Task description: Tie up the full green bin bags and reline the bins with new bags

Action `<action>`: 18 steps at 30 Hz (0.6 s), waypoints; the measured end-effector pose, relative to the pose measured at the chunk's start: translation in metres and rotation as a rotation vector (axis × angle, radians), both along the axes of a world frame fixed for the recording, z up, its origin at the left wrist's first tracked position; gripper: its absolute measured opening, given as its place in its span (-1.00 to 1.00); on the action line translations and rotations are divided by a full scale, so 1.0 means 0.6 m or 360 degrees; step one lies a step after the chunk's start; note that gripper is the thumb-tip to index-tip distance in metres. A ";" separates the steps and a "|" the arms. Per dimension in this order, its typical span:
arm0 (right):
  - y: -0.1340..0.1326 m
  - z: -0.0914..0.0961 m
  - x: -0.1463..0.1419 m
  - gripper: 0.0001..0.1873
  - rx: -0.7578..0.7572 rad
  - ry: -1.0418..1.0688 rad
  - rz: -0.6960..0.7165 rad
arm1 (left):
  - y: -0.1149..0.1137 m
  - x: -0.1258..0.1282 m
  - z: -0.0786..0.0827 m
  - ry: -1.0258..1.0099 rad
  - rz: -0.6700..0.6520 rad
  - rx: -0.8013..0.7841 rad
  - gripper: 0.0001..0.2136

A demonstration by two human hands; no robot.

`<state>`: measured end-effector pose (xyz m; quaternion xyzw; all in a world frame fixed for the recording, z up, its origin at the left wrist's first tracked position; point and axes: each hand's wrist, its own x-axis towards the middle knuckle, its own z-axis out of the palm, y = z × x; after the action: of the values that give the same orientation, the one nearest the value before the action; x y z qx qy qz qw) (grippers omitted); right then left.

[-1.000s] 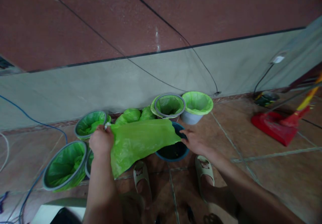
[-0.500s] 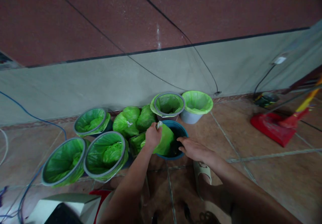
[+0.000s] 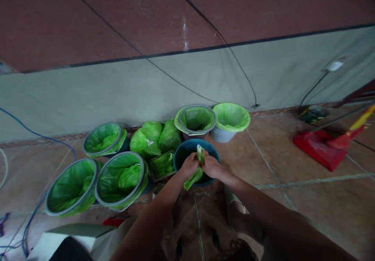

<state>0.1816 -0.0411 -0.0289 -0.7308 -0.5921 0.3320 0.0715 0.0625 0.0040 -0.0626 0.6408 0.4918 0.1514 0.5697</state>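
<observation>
In the head view, a green bag (image 3: 192,179) is held bunched over the mouth of the blue bucket (image 3: 182,151). It is gripped from one side by the left hand (image 3: 189,166) and from the other by the right hand (image 3: 213,164), with the fingers of both drawn in close together; how firmly it is pinched cannot be told. A whitish end is seen above the hands, and a loose flap is hung toward the bucket's near rim. Tied bags (image 3: 146,139) are set against the wall (image 3: 117,97), behind and to the left.

By its look, the bag is judged to be thin film: very light, limp, slightly slippery and easily torn by a sharp tug. It is probably best taken by a gathered fold, several layers thick, rather than by a single edge.
</observation>
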 end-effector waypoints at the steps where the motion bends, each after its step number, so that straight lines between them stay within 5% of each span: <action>1: 0.006 0.001 0.006 -0.45 0.0008 -0.0005 -0.0017 | 0.000 -0.001 -0.002 0.0001 -0.0027 0.0001 -0.63; 5: 0.024 -0.007 0.042 -0.60 0.0077 -0.0035 -0.0084 | 0.006 -0.011 -0.007 0.0336 -0.0278 0.0128 -0.56; 10: 0.034 -0.035 0.086 -0.56 0.0155 0.0031 -0.0041 | 0.025 -0.035 0.005 0.0983 -0.0575 0.0459 -0.76; 14: 0.037 -0.037 0.115 -0.53 -0.0022 0.0038 0.0205 | 0.066 -0.061 0.029 0.1321 -0.0448 0.0681 -0.75; 18: 0.036 -0.014 0.121 -0.56 -0.0359 -0.0091 0.0633 | 0.117 -0.083 0.055 0.1547 -0.0094 0.1066 -0.70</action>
<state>0.2540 -0.0197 -0.0375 -0.6123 -0.6853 0.3829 -0.0943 0.0125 0.0739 -0.0298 0.7951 0.6038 -0.0283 0.0497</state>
